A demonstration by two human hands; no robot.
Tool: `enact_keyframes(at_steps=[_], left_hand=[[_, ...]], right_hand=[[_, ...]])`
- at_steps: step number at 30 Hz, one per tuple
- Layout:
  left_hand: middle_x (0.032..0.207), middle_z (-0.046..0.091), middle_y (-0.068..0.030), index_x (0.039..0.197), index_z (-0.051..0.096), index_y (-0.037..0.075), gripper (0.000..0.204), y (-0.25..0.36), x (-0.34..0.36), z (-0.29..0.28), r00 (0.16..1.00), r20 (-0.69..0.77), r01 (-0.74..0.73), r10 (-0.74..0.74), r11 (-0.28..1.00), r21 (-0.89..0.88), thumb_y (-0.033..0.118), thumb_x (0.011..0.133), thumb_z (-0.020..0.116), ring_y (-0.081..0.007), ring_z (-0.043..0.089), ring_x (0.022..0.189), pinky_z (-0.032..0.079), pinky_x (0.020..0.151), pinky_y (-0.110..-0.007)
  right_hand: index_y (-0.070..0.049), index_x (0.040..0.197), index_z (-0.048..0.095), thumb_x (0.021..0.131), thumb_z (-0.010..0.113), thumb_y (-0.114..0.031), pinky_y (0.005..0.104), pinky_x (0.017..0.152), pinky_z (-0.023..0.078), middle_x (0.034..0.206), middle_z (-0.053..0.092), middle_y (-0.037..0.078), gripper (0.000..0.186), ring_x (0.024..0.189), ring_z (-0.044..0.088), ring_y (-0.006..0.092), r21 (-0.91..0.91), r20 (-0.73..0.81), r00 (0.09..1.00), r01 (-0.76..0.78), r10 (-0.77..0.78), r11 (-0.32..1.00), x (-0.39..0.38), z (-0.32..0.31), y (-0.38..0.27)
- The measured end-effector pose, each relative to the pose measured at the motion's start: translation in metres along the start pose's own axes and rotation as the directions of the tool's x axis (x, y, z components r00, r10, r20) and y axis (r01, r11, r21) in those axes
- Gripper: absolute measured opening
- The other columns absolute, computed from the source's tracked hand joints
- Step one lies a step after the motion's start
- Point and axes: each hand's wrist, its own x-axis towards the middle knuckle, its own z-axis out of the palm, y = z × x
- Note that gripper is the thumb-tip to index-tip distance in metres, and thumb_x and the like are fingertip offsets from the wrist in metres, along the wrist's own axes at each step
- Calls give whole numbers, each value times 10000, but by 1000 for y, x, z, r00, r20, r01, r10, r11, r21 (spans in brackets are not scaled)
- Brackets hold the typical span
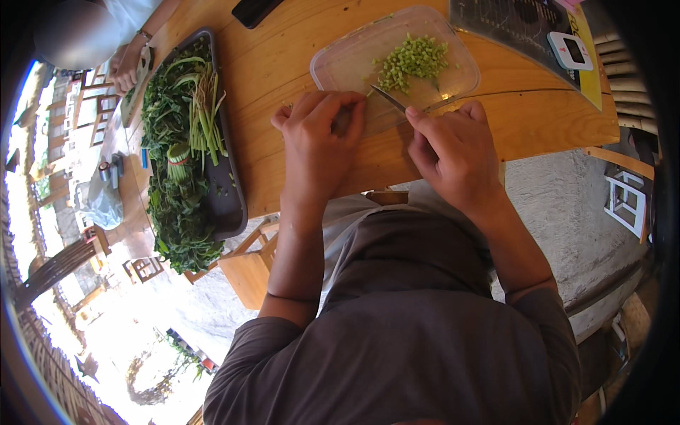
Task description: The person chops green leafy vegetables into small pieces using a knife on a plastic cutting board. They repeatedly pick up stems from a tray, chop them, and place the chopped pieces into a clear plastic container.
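Observation:
My right hand [457, 152] grips a small knife [388, 98], its blade pointing up and left over a translucent plastic lid or tray [329, 62]. A loose pile of finely chopped green stems [414, 60] lies on that plastic, just beyond the knife tip. At the near left edge of the plastic, my left hand [319, 142] is closed, its thumb and fingers curled together; whatever they hold is hidden. To the left of it, a dark tray [230, 177] holds leafy greens [166, 106] and a bunch of long stems with roots [204, 117].
A black phone-like object [255, 10] lies at the table's far edge. On the right sit a dark and yellow sheet [506, 28] and a small white digital device [570, 51]. Another person's hand [126, 69] rests at the far left. A white stool [627, 202] stands on the right.

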Motion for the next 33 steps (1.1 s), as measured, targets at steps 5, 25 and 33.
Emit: enact_keyframes(at_steps=[5, 25, 33], left_hand=[[756, 707, 26, 926, 840, 149, 57, -1, -1, 1, 1000, -6, 1, -1, 1000, -4, 126, 897, 882, -117, 571, 592, 393, 716, -351], [822, 747, 39, 946, 844, 164, 80, 3, -1, 1, 1000, -1, 9, -9, 1000, 30, 123, 887, 880, -123, 613, 648, 395, 798, -357], [830, 751, 34, 955, 846, 165, 83, 3, 0, 0, 1000, 16, 12, -12, 1000, 14, 126, 888, 877, -130, 614, 647, 394, 795, -358]], right_hand=[[-89, 1326, 709, 916, 816, -78, 419, 858, 437, 753, 604, -16, 424, 725, 631, 206, 12, 16, 1000, 6, -6, 1000, 0, 1, 0], [-103, 1300, 725, 922, 821, -92, 394, 838, 432, 777, 641, -28, 390, 725, 644, 190, 22, 7, 1000, 6, -6, 1000, 2, 1, 0], [-112, 1310, 732, 933, 823, -107, 398, 855, 444, 786, 646, -25, 388, 767, 663, 194, -59, 64, 998, 1, 2, 998, 9, 2, -1]])
